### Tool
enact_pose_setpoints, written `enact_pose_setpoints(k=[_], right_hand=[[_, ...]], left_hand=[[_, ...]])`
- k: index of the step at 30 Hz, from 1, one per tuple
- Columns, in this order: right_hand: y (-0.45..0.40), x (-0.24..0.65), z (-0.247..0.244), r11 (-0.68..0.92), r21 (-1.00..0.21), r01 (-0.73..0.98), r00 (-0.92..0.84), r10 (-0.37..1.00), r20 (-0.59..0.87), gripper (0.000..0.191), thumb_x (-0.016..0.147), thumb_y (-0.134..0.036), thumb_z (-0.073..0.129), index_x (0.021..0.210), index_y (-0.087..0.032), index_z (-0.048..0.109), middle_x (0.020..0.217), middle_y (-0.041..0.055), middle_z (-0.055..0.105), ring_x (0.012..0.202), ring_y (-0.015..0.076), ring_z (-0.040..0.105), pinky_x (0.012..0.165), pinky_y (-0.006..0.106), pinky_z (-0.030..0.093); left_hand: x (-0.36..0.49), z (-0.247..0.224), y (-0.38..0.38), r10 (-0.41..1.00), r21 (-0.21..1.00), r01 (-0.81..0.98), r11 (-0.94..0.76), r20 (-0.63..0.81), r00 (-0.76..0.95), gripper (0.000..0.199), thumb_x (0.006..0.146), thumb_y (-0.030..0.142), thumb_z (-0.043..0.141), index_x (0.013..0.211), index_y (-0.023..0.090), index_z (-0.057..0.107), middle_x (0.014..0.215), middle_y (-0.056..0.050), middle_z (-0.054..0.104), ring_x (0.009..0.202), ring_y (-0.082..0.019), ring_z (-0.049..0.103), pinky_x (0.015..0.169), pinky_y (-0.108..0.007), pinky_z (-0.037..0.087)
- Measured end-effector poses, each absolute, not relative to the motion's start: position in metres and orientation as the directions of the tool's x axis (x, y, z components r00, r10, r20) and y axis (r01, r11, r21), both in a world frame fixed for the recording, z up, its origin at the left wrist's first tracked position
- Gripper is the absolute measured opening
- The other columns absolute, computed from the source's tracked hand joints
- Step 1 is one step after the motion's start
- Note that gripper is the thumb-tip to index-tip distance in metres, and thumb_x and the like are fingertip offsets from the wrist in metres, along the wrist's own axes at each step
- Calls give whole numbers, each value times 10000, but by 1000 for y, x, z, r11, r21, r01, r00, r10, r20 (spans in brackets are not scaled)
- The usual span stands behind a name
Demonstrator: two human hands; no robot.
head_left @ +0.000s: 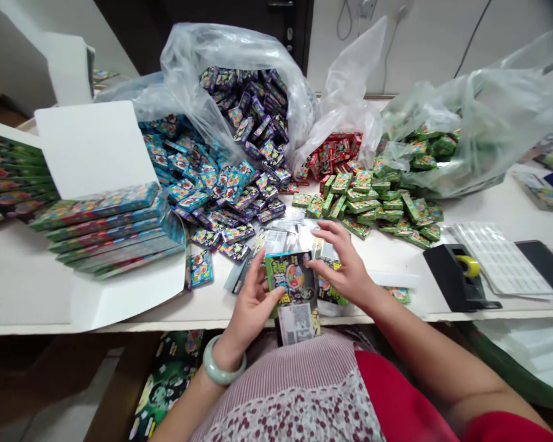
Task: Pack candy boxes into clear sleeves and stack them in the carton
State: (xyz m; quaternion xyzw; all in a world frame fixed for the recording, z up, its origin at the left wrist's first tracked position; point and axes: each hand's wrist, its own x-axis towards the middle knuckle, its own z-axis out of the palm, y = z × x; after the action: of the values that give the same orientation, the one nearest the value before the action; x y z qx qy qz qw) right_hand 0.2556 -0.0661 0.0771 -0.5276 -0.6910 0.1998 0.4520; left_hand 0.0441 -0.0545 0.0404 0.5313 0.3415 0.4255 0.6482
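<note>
My left hand (253,304) is closed around a dark printed cardboard box (297,279) with bright green and coloured lettering, held upright near the table's front edge. The thumb lies across its face and the fingers sit at its left side. My right hand (343,264) hovers at the box's upper right corner, thumb and fingers apart; whether the thumb touches the corner I cannot tell. Another dark printed piece (329,288) lies partly hidden below the right hand. Behind the box are silvery-grey printed sheets (283,236) on the table.
Clear plastic bags at the back spill small blue boxes (198,172), purple boxes (262,123), red boxes (334,153) and green boxes (387,205). An open white carton (133,301) with stacked printed boxes (110,227) stands left. A black tape dispenser (451,279) and sticker sheets (502,258) lie right.
</note>
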Motion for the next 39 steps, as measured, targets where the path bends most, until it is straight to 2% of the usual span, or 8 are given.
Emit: enact_pose_setpoints(k=[3, 7, 11, 16, 22, 28, 33, 39], right_hand=[[-80, 250, 60, 231, -921, 312, 190, 935, 299, 385, 837, -289, 668, 1174, -276, 482, 1122, 70, 590, 1002, 206, 611, 827, 373, 539], [-82, 241, 50, 150, -984, 101, 267, 948, 172, 247, 832, -280, 663, 1045, -249, 542, 899, 13, 632, 765, 143, 633, 696, 284, 540], [-75, 245, 54, 211, -955, 209, 184, 951, 250, 198, 876, -250, 603, 1073, -251, 618, 954, 31, 639, 827, 145, 619, 715, 287, 516], [-66, 254, 63, 301, -902, 309, 2, 948, 318, 162, 922, -239, 538, 985, -245, 687, 999, 51, 647, 991, 176, 595, 877, 361, 483], [-59, 260, 67, 92, -995, 38, 53, 994, 93, 210, 845, -290, 628, 1049, -245, 605, 904, 26, 620, 802, 149, 612, 614, 269, 517], [-55, 262, 87, 134, -972, 191, -87, 989, 119, 148, 794, -302, 688, 787, -188, 594, 902, 31, 608, 802, 135, 599, 617, 247, 497], [-43, 256, 98, -77, -991, 110, -158, 983, -94, 148, 793, -304, 658, 820, -176, 590, 681, -16, 612, 537, 98, 567, 502, 239, 456], [-42, 258, 102, 5, -983, 184, -204, 979, -33, 152, 823, -300, 625, 734, -185, 581, 664, -11, 606, 551, 111, 572, 484, 236, 450]], left_hand=[[44, 42, -50, 909, 982, -174, 69, 10, 416, 697, 834, 213, 654, 1415, 394, 313, 1380, -52, 526, 1213, -227, 564, 994, -370, 507], [46, 43, -45, 881, 985, -161, 65, 19, 472, 617, 811, 201, 677, 1335, 368, 398, 1222, -40, 623, 1064, -194, 643, 891, -322, 554], [49, 49, -41, 894, 997, -82, -4, 40, 446, 458, 820, 236, 668, 1238, 301, 492, 1120, -40, 645, 1004, -179, 643, 848, -299, 547], [60, 56, -33, 966, 982, -13, -190, 189, 178, 93, 877, 290, 600, 888, 199, 616, 1002, -46, 679, 984, -167, 631, 901, -312, 503], [66, 60, -23, 974, 990, -107, -91, 111, 199, 270, 853, 261, 636, 1120, 243, 601, 952, -29, 722, 888, -143, 675, 813, -280, 533], [62, 77, -19, 928, 981, -37, -190, 191, 318, 25, 806, 227, 679, 813, 209, 694, 845, -12, 696, 834, -130, 643, 777, -241, 514], [64, 85, -10, 951, 998, 24, -65, 55, 305, 61, 768, 249, 706, 753, 196, 679, 724, 9, 668, 672, -101, 594, 631, -204, 474], [58, 85, -7, 919, 991, 23, -130, 112, 379, 92, 776, 253, 695, 729, 184, 656, 724, -13, 648, 685, -132, 589, 626, -250, 485]])
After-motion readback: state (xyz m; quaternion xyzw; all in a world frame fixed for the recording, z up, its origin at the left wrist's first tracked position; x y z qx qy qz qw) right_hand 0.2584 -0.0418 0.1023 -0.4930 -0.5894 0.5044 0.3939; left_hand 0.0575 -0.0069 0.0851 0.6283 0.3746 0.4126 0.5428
